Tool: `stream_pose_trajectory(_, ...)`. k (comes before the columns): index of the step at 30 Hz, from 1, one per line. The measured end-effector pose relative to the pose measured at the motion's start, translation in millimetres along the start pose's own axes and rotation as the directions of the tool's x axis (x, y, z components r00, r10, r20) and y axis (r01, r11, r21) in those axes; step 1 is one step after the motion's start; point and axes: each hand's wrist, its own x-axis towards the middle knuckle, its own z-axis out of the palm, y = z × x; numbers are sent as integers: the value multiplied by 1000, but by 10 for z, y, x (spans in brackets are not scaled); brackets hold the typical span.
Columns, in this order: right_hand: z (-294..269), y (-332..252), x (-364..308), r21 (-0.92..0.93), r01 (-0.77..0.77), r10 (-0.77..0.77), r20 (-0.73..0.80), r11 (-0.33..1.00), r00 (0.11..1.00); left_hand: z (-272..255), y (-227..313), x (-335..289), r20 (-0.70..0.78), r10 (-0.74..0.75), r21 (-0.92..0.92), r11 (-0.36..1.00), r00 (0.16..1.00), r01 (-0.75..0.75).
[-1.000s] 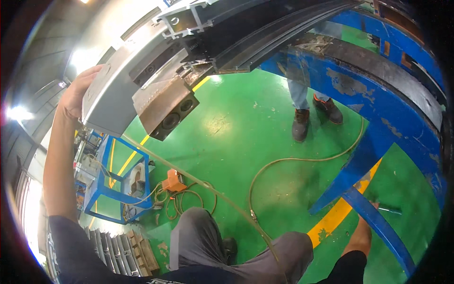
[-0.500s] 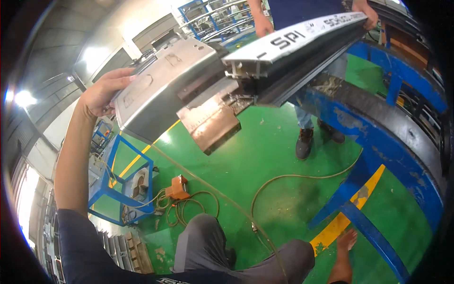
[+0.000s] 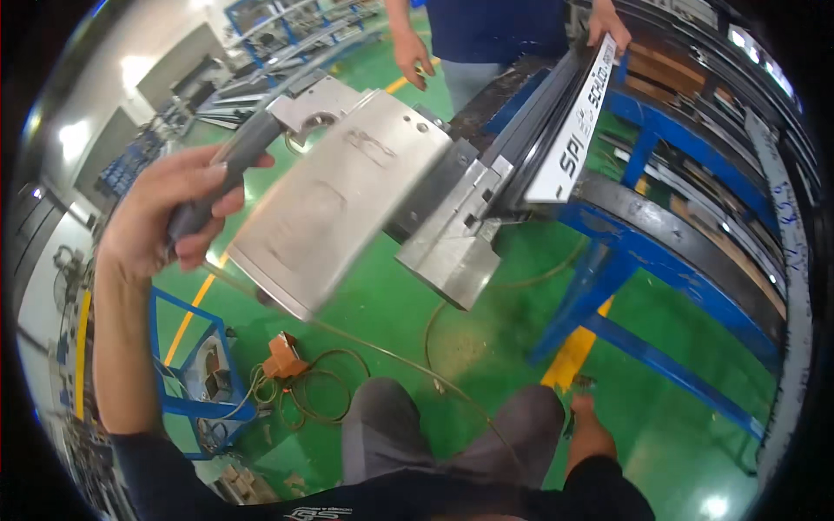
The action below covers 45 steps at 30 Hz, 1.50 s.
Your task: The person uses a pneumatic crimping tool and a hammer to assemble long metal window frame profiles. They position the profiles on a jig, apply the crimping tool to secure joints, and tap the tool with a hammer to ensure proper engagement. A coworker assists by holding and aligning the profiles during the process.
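1. Swung lower and nearer since the earlier frame, the blurred flat grey metal plate tool (image 3: pixel 339 204) now meets the long dark aluminium profile (image 3: pixel 556 113) on the blue steel rack (image 3: pixel 660 260).
2. Holding the plate square to the profile end looks wise.
3. Left hand (image 3: pixel 169 217): fingers curled tight around the grey handle (image 3: pixel 230 165).
4. Right hand (image 3: pixel 586 425) hangs low; whether its fingers are spread or closed cannot be told.

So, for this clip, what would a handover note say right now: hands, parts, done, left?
Left hand: raised, closed round the grey handle of a metal tool that sits at the end of a long metal rail.
Right hand: low beside the knee; whether it holds anything is unclear.
The rail lies on a blue rack; another person's hand rests on its far part.
Done: tool is at the rail end.
Left: cannot be told from this view.
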Motion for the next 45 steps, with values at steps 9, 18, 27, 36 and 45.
stream_pose_trajectory(9, -1776, -847, -2205, 253, -309, 243, 261, 917, 934, 803, 1107, 209, 478, -209, -289, 880, 853, 378)
stream_pose_trajectory(18, -6271, -1236, -4105, 846, -531, 277, 501, 42, 820, 1375, 1446, 96, 544, -296, -287, 814, 785, 506)
stream_pose_trajectory(27, -8505, -489, -3482, 908, -397, -280, 419, 132, 864, 1527, 1544, -9, 378, -585, -223, 695, 717, 684)
stream_pose_trajectory(36, -8601, -797, -2477, 925, -285, -554, 379, 252, 742, 1693, 1450, -193, 155, -726, -81, 667, 670, 741)
stream_pose_trajectory(45, -9114, -805, -2349, 855, -36, -414, 287, 518, 864, 1814, 1459, -206, 99, -724, -30, 684, 683, 729)
